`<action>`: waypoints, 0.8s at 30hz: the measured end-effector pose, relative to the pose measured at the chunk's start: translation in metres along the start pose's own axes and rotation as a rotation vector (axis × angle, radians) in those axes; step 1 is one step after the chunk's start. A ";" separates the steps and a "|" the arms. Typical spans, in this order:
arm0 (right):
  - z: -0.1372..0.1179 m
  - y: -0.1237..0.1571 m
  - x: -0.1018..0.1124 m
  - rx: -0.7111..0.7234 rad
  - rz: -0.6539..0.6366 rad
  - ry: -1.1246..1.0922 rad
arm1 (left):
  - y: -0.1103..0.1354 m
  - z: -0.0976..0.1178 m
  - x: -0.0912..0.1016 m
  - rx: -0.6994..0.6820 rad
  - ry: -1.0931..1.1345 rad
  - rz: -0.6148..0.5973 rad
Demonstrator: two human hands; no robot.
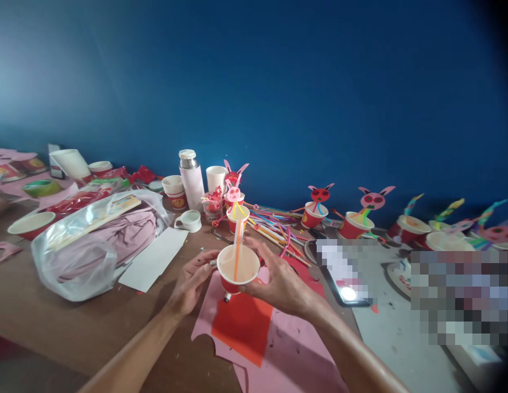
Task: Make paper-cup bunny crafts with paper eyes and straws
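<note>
A red and white paper cup (227, 285) is in front of me, tilted so that its open mouth faces me. Orange and white strips (236, 256) stand up from inside it. My right hand (284, 278) is curved around the cup's right side, thumb at the near rim. At the left rim, the fingers of my left hand (194, 281) are pinched together on a small whitish thing (213, 263), too small to name. A white piece with a dark tip (228, 297) shows just under the cup. Below lie an orange sheet (243, 330) and pink sheets (297, 341).
Behind stand cups with rabbit-like paper heads (374, 201), coloured sticks (278, 221), a thermos (192, 183) and a white mug (190, 220). Left is a plastic bag (80, 273) with pink cloth beside a white card (155, 259). A lit phone (340, 273) lies right.
</note>
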State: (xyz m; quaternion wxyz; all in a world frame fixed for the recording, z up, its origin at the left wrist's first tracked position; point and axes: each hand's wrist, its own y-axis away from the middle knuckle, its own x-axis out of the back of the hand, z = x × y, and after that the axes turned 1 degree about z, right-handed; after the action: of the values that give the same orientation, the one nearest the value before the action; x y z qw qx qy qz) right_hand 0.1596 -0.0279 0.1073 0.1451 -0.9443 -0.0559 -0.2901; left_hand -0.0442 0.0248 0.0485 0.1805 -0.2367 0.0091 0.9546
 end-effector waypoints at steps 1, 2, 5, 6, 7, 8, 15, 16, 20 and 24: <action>0.000 0.000 0.000 0.006 -0.003 0.010 | -0.001 0.001 0.003 -0.017 -0.039 0.006; 0.001 0.000 0.000 0.012 -0.007 0.016 | -0.002 0.002 0.005 -0.026 -0.086 0.016; 0.000 0.000 -0.001 0.019 -0.033 0.020 | -0.008 0.009 0.006 -0.023 -0.266 0.031; -0.001 0.000 -0.001 0.011 -0.043 0.020 | -0.010 0.014 0.004 -0.033 -0.328 0.021; -0.002 0.000 -0.001 -0.002 -0.055 0.021 | -0.013 0.018 0.001 -0.048 -0.386 0.004; -0.003 0.000 -0.001 -0.017 -0.065 0.024 | -0.017 0.023 -0.002 -0.066 -0.434 -0.020; -0.003 -0.001 0.001 -0.071 -0.127 0.043 | -0.041 0.040 -0.027 -0.166 -0.634 -0.155; -0.002 -0.001 0.000 -0.071 -0.126 0.054 | -0.042 0.038 -0.028 -0.183 -0.642 -0.170; 0.003 -0.002 -0.001 -0.073 -0.112 0.068 | -0.043 0.026 -0.027 -0.167 -0.614 -0.199; 0.006 -0.004 -0.004 -0.082 -0.099 0.045 | -0.040 0.018 -0.023 -0.172 -0.615 -0.202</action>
State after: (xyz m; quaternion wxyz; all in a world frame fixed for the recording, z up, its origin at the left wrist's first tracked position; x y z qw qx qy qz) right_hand 0.1590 -0.0227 0.1017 0.0930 -0.9388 -0.0875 -0.3200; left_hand -0.0193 0.0567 0.0780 0.2482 0.0484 -0.1498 0.9558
